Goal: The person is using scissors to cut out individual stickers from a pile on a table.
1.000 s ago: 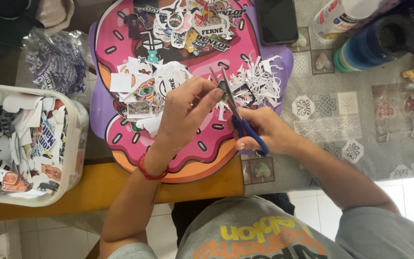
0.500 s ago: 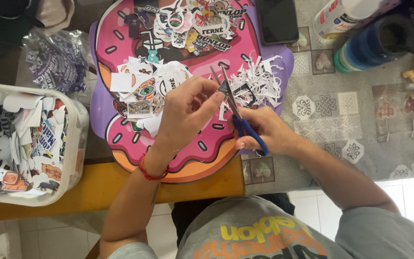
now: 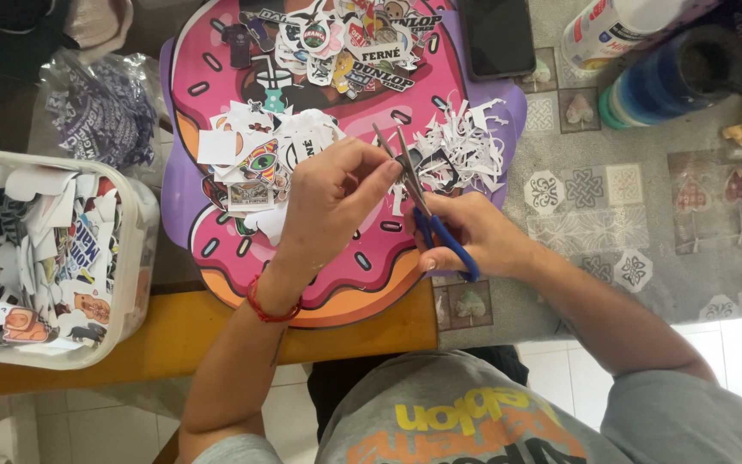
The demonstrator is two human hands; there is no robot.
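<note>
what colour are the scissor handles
Blue, seen in the head view: the scissors sit in the right hand.

A home craft corner: a bench (image 3: 646, 223) under a patterned household cloth, a doughnut-shaped mat (image 3: 337, 283) strewn with cut stickers, a plastic tub (image 3: 135, 258) of cut-outs, tiled floor (image 3: 560, 378) below.

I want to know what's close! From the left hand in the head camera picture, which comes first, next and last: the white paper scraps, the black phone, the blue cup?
1. White paper scraps, just right of the left hand.
2. Black phone, up top.
3. Blue cup, far right.
</note>
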